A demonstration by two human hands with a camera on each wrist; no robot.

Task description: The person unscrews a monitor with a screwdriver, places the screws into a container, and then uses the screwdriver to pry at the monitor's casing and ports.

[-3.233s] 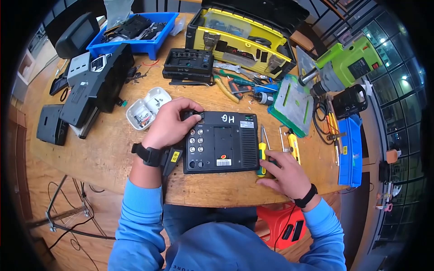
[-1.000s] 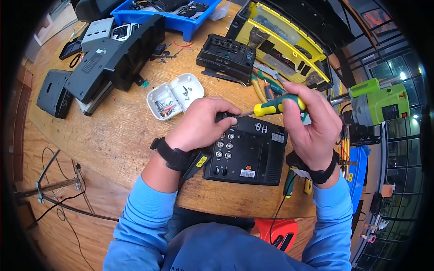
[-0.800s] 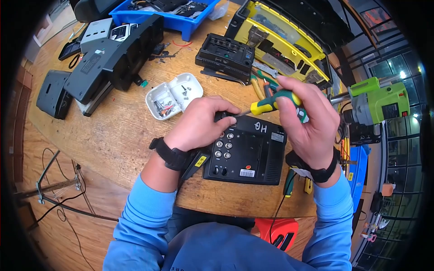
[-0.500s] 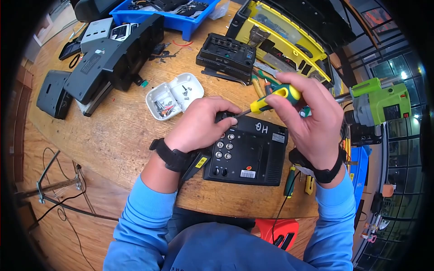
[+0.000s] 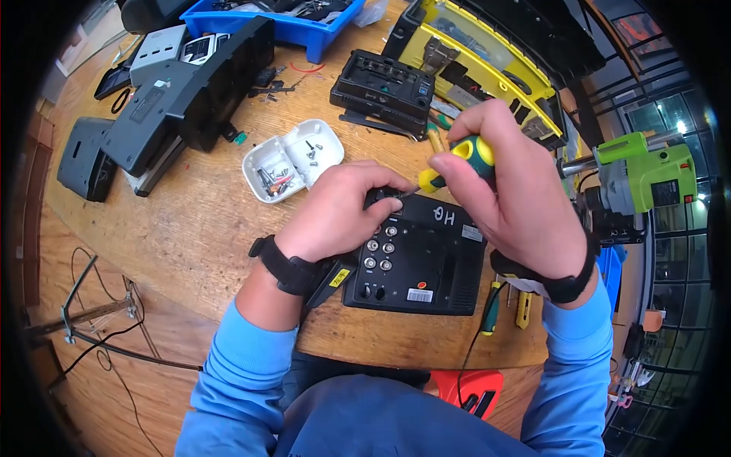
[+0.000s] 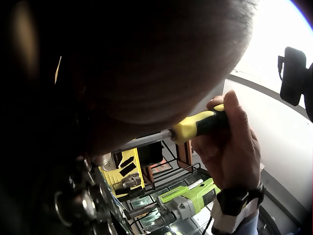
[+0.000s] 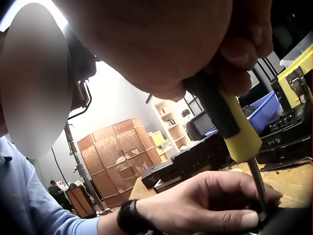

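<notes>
A flat black device marked HQ [image 5: 435, 263] lies at the table's front edge, its round metal connectors facing up. My left hand [image 5: 335, 206] grips its upper left corner, thumb on top and index finger along the far edge. My right hand [image 5: 518, 190] curls round the yellow-and-green handle of a screwdriver [image 5: 474, 156], held slanting above that corner. In the right wrist view the screwdriver's shaft [image 7: 256, 178] reaches down between the thumb and index finger of my left hand [image 7: 195, 205]. What its tip touches is too dark to tell.
A white box of screws [image 5: 263, 156] lies open behind my left hand. Black housings [image 5: 164, 114] stand at the left, another black unit [image 5: 384, 87] and a yellow toolbox [image 5: 472, 57] behind, a green drill [image 5: 647, 171] at the right. Another screwdriver [image 5: 492, 308] lies near the front edge.
Since the earliest frame my right hand has taken up the screwdriver and brought it to the device's corner. Lately its grip on the handle has shifted; my left hand has stayed at the corner.
</notes>
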